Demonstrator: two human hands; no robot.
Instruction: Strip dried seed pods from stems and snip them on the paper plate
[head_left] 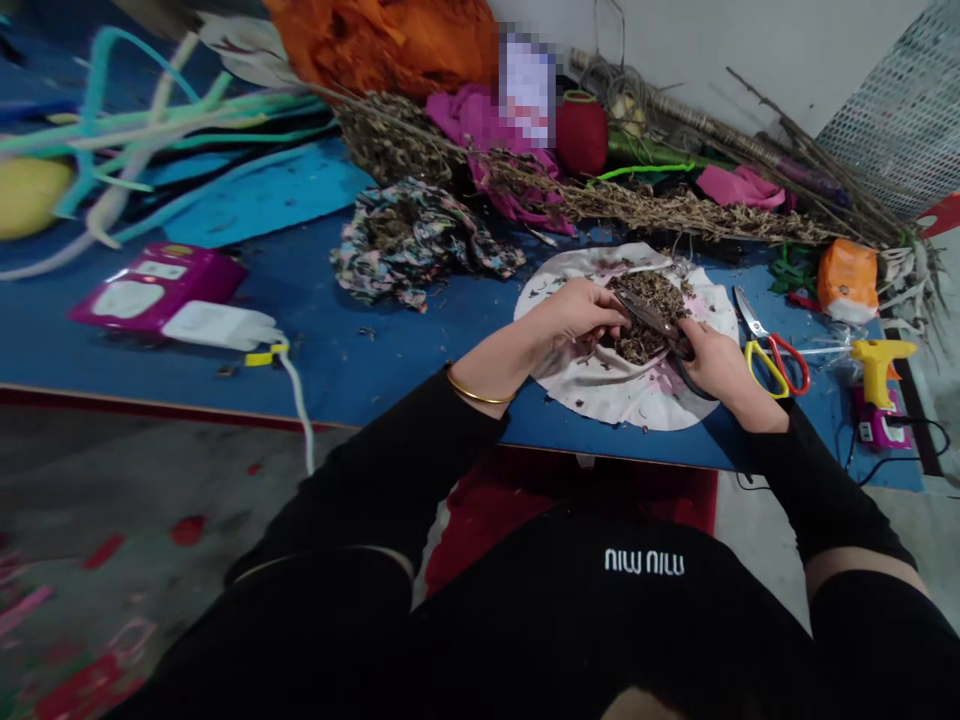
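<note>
My left hand (574,315) is curled in a pinch over a white round cloth (622,390) that lies on the blue table. A pile of dried plant bits (649,300) sits on the cloth. The fingers seem to grip a small dried sprig at the pile's edge. My right hand (712,365) is closed on black-handled scissors (652,320), whose blades point left toward the left fingertips. A gold bangle (476,392) is on the left wrist.
Red-and-yellow scissors (772,355) and a yellow glue gun (877,365) lie right of the cloth. Dried branches (637,205), patterned fabric (420,240), an orange bag (847,280) and a purple power strip (161,285) with a white plug are on the table (337,360).
</note>
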